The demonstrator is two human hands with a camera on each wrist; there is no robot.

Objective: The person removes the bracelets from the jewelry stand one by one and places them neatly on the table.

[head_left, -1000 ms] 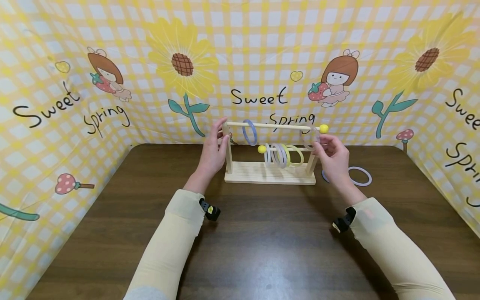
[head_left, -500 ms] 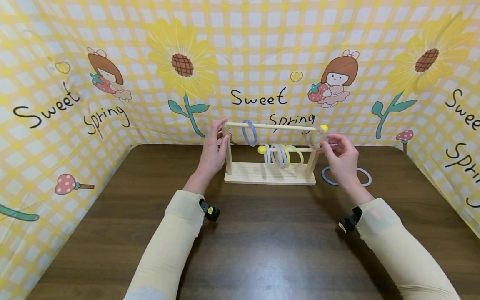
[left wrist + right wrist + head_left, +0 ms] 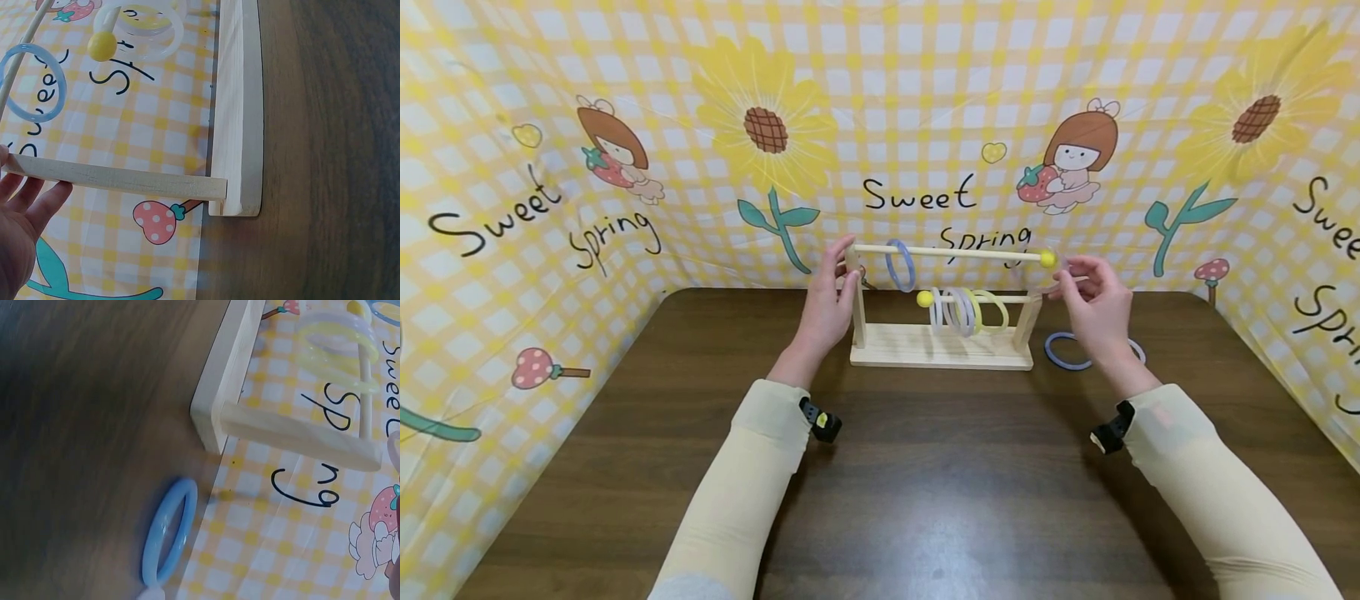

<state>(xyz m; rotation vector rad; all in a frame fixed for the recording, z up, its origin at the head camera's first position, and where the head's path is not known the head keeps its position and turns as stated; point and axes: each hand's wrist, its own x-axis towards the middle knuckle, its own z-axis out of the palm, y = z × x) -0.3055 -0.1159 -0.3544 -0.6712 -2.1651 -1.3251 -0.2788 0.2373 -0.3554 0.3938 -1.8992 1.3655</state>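
A wooden stand (image 3: 940,357) has two rods with yellow ball tips. My left hand (image 3: 826,312) grips the top of its left post (image 3: 119,178), fingers behind the wood. A blue ring (image 3: 891,268) hangs on the upper rod (image 3: 966,252), near that post. Several pale and yellow rings (image 3: 958,312) hang on the lower rod. At the right, my right hand (image 3: 1099,304) pinches a clear, pale ring (image 3: 394,450) beside the upper rod's yellow ball (image 3: 1048,257). The ring is faint against the cloth, and only a fingertip edge shows in the right wrist view.
Another blue ring (image 3: 170,531) lies on the dark wooden table (image 3: 917,467), right of the stand and partly covered by my right hand in the head view. A yellow checked cloth (image 3: 917,100) rises behind the table and at both sides.
My right hand has moved rightward along the upper rod with the pale ring, from the right post to the yellow ball at the tip. The left hand stays on its post.
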